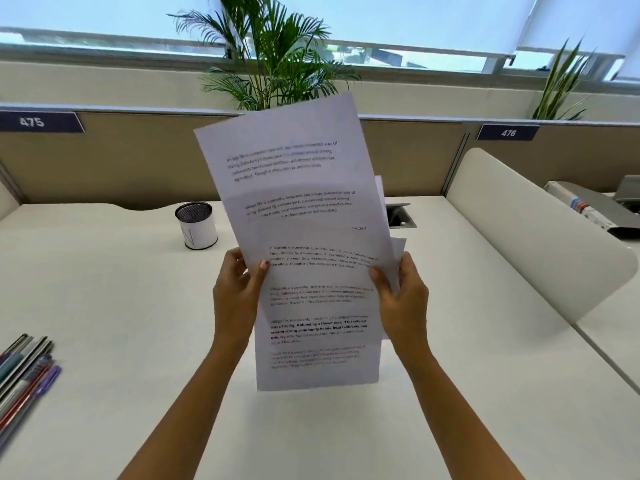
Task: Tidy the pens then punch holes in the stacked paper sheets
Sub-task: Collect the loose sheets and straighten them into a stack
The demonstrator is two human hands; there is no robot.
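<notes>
Head cam, me: both hands closed on the sheets [311, 237], left hand [235, 292] and right hand [403, 299] pinching the side edges, stack held up over the desk [121, 289].

Reply: They're fanned, so I'd guess crooked holes if punched like that. Pens [26, 372] loose at far left, cup [196, 225] looks empty.

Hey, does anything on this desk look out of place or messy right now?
Yes. The paper sheets held in both hands are fanned out, edges misaligned. The pens lie loose at the desk's left edge, while the pen holder appears empty.
</notes>
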